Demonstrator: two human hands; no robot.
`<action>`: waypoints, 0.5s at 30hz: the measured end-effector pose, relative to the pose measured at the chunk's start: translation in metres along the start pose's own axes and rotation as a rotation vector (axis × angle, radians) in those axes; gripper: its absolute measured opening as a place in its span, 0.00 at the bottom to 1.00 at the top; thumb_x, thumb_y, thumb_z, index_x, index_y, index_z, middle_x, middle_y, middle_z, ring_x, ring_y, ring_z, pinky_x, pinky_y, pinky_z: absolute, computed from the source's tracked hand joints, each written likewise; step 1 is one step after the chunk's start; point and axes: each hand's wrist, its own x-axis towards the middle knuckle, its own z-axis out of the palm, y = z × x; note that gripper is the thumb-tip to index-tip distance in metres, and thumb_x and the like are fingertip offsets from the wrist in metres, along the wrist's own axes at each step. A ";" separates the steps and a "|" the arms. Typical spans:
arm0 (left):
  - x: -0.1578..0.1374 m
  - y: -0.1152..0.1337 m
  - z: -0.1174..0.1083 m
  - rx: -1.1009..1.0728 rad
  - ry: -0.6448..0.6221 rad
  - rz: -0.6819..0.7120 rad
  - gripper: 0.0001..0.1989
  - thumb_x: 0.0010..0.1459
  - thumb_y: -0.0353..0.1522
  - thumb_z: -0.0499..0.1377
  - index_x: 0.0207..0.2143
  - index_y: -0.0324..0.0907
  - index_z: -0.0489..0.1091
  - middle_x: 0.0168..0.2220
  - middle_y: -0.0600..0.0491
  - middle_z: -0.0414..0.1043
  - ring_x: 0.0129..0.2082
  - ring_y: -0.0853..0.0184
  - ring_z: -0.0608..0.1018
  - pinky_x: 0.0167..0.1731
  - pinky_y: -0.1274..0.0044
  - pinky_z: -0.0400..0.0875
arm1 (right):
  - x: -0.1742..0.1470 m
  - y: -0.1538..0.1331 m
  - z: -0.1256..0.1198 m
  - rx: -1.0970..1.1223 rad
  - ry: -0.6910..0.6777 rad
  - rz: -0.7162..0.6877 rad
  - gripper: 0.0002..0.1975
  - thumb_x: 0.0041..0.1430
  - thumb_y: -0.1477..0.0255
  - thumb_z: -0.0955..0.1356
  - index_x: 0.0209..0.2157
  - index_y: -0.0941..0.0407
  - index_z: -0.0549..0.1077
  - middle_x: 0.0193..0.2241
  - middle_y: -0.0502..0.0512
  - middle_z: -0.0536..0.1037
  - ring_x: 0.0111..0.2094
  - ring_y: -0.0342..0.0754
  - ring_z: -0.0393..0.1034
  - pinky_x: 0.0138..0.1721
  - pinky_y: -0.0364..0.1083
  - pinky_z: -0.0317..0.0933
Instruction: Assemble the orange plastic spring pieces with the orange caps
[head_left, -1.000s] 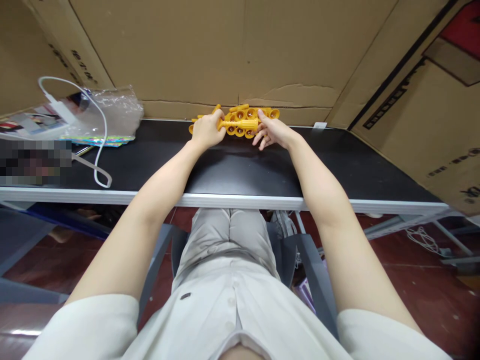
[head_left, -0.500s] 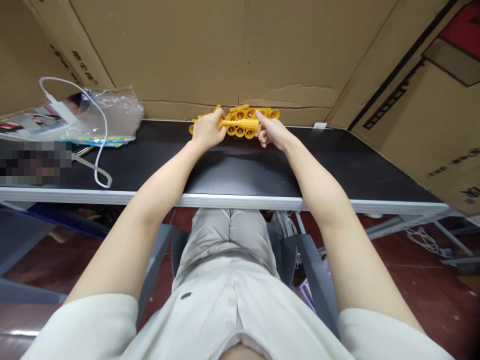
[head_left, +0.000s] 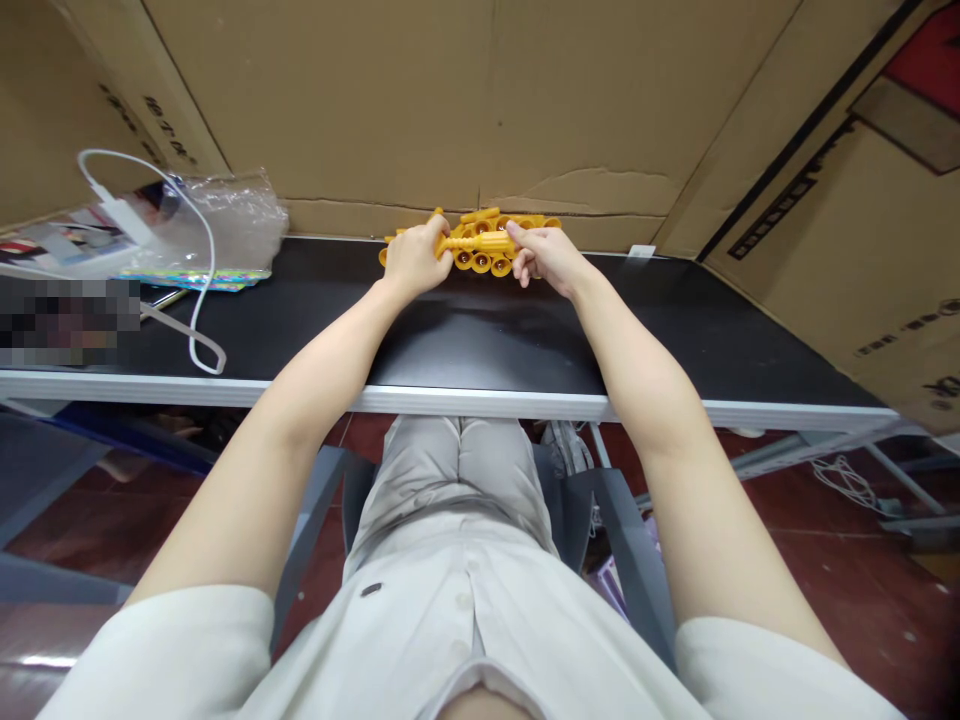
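My left hand (head_left: 414, 258) is closed round one end of a yellow plastic rod (head_left: 491, 243) with a beaded thin stem and a thicker right end. At that thicker end, my right hand (head_left: 551, 258) pinches with thumb and forefinger, its other fingers loosely curled. The rod lies level between both hands, just over a cluster of yellow cup-ended pieces (head_left: 481, 263). Several of these pieces show round hollow openings toward me. Both hands cover part of the cluster, and my fingers hide the rod's two ends.
A cardboard wall (head_left: 337, 110) rises behind the black table (head_left: 480, 345). To the left are a clear plastic bag (head_left: 232, 225), a white cable (head_left: 212, 250) and some printed sheets. A small white piece (head_left: 641, 252) sits by the back edge. The silver table edge (head_left: 480, 402) runs below my forearms.
My right hand has shifted slightly and now reaches a little further over the rod's thick end. My left hand keeps its grip in nearly the same spot.
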 end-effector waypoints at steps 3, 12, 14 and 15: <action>0.000 0.001 0.000 0.001 0.000 0.014 0.31 0.63 0.35 0.59 0.68 0.46 0.74 0.59 0.41 0.83 0.60 0.40 0.81 0.62 0.56 0.74 | 0.005 0.004 0.000 -0.005 0.034 0.011 0.42 0.51 0.24 0.74 0.33 0.51 0.74 0.18 0.50 0.71 0.26 0.53 0.77 0.35 0.52 0.77; -0.006 0.011 -0.004 0.060 0.019 0.006 0.28 0.64 0.32 0.59 0.66 0.44 0.75 0.60 0.39 0.83 0.60 0.40 0.83 0.60 0.56 0.76 | 0.016 0.014 -0.001 -0.016 0.053 0.017 0.44 0.51 0.22 0.70 0.36 0.51 0.77 0.22 0.53 0.71 0.28 0.53 0.74 0.38 0.56 0.78; -0.007 0.014 -0.005 0.071 0.023 0.004 0.28 0.65 0.32 0.58 0.66 0.43 0.75 0.60 0.39 0.83 0.60 0.40 0.83 0.60 0.56 0.76 | 0.018 0.015 0.000 0.000 0.046 0.024 0.44 0.50 0.21 0.69 0.36 0.51 0.76 0.23 0.54 0.72 0.28 0.53 0.73 0.37 0.56 0.78; -0.008 0.015 -0.006 0.076 0.024 0.002 0.28 0.65 0.32 0.58 0.67 0.42 0.75 0.61 0.38 0.82 0.60 0.40 0.83 0.60 0.56 0.76 | 0.019 0.016 0.001 0.013 0.043 0.030 0.44 0.50 0.21 0.69 0.35 0.51 0.75 0.24 0.55 0.73 0.28 0.53 0.72 0.36 0.56 0.77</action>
